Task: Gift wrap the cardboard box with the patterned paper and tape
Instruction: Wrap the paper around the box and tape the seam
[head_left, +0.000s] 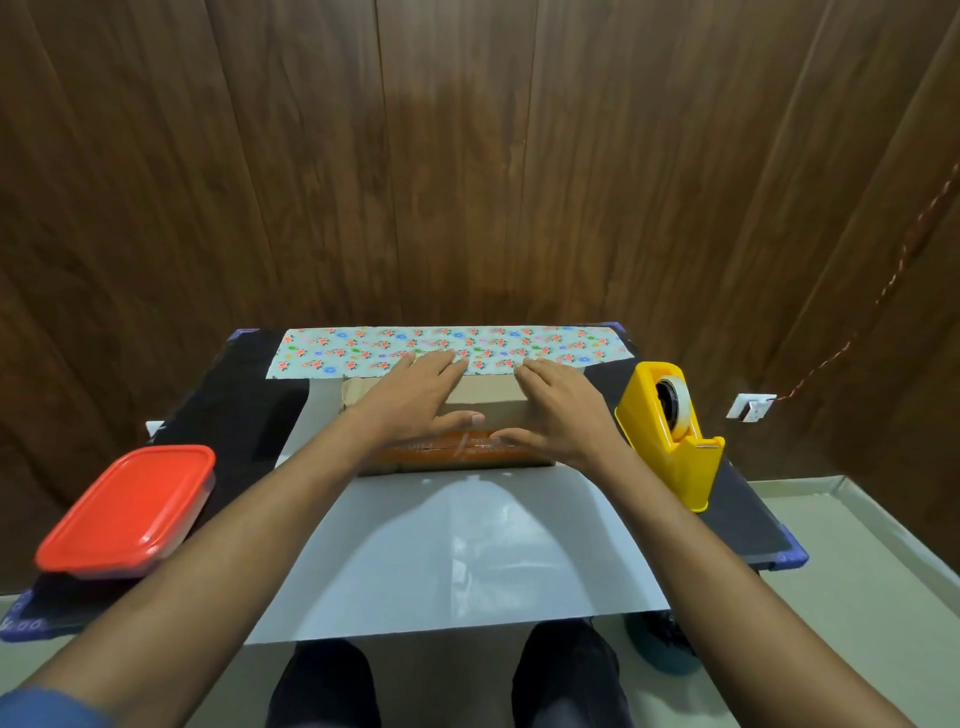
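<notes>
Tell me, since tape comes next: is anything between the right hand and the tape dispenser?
Nothing visible. The right hand rests on the cardboard box, and only bare black table lies between it and the yellow tape dispenser.

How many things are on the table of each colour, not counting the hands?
Red: 1, the lidded container
Yellow: 1, the tape dispenser
Brown: 1, the cardboard box
Flowery on one side, white on the other: 1, the patterned paper
Total: 4
</notes>
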